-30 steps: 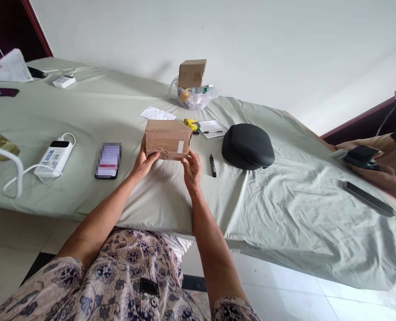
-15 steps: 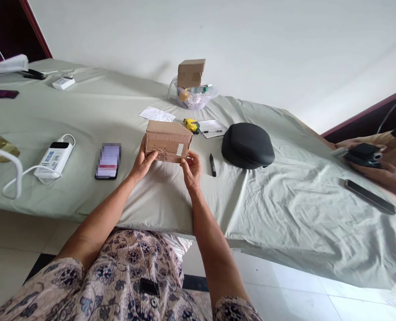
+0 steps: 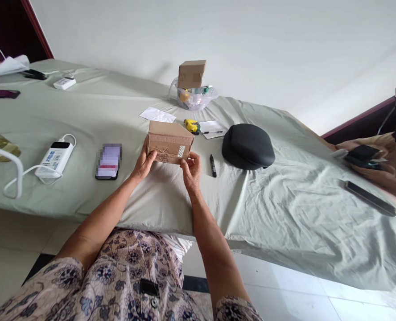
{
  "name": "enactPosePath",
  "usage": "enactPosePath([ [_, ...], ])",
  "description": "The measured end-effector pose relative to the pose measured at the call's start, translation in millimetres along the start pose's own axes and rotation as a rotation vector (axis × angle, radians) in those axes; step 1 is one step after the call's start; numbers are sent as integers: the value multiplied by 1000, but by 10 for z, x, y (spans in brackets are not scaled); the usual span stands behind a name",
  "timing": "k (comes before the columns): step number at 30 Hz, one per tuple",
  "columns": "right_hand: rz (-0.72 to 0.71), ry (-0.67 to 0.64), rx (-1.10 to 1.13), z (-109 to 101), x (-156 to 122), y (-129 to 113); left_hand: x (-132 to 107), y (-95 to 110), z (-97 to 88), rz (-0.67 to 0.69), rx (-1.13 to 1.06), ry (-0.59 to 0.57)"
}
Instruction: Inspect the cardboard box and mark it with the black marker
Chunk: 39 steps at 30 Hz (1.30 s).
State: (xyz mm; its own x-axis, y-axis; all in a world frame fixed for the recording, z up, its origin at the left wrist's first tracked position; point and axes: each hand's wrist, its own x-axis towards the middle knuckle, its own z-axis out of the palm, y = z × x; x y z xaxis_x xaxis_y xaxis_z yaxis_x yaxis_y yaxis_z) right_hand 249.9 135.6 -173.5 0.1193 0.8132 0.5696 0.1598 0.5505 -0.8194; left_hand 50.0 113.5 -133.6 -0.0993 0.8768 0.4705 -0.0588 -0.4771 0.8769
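Note:
A brown cardboard box with wrinkled tape and a small white label on its near side is held between both my hands. My left hand grips its left end, thumb on the near face and fingers hidden behind. At the lower right corner, my right hand pinches the box between thumb and fingers. A black marker lies right of my right hand. Behind the box are a yellow tape measure, a white pad with a pen and a white sheet of paper.
A black rounded case stands to the right, a phone and a white power bank to the left. At the back, a plastic basket carries another box. Other people's hands show at both table ends.
The box has shifted very slightly to the right and turned a little in my hands. At far left, another person's hands have moved the white sheet; at far right, a person's hands moved a dark device.

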Motion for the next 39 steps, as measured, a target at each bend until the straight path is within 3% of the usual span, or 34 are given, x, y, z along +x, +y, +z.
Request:
enactPosePath([
  [6, 16, -11, -39, -25, 40, -30, -16, -38, -11, 32, 98, -22],
  [11, -17, 48, -385, -233, 178, -70, -26, -126, -49, 72, 182, 21],
  [14, 138, 163, -695, -437, 264, -53, -39, -161, -56, 30, 193, 51],
  [17, 392, 196, -922, -617, 299, -66, -48, -166, -55, -33, 211, 73],
  [20, 606, 133, -1041, -699, 287, -116, -45, -150, -49, -69, 203, 87],
  [24, 655, -49, -1123, -650, 256, -160, -36, -139, -30, -77, 116, 109],
  [28, 593, -159, -1139, -509, 221, -139, -33, -167, -18, -74, 76, 115],
  [31, 537, -170, -1003, -397, 185, -87, -28, -192, -26, -78, 77, 144],
  [36, 405, -101, -676, -302, 201, 51, -22, -179, -45, -53, 102, 146],
  [39, 270, 63, -492, -302, 247, 108, -24, -173, -49, -44, 107, 122],
])
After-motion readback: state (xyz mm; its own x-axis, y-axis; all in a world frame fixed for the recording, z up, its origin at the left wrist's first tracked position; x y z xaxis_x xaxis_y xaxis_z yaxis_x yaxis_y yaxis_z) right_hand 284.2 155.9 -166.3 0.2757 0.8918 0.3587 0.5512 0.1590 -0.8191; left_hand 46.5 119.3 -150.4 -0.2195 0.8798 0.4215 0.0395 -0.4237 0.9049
